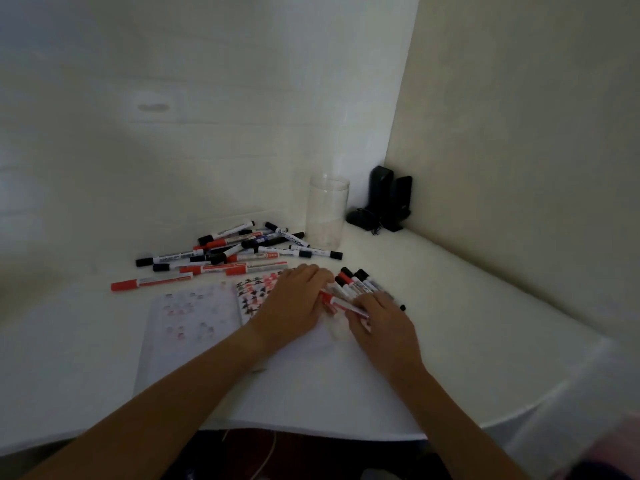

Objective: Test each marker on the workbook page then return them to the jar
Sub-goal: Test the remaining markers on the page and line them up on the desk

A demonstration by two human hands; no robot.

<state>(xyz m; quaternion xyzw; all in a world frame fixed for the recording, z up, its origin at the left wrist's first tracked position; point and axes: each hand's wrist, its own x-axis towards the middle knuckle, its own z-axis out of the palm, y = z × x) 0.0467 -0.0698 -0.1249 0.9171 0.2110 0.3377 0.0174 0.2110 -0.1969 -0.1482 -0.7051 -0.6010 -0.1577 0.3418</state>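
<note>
An open workbook point(194, 323) lies flat on the white table, its pages marked with red and black test strokes. My left hand point(294, 303) rests palm down on the right page. My right hand point(381, 320) grips a red-capped marker point(334, 301) lying across that page; my left fingertips touch its cap end. A small group of red and black markers point(356, 282) lies just beyond my right hand. A large heap of markers point(235, 252) is spread behind the workbook. The clear jar point(327, 211) stands upright behind them and looks empty.
Black speakers with a cable point(384, 202) stand in the wall corner right of the jar. A lone red marker point(149, 282) lies left of the heap. Walls close off the back and right side. The table's front edge point(311, 431) is near my forearms.
</note>
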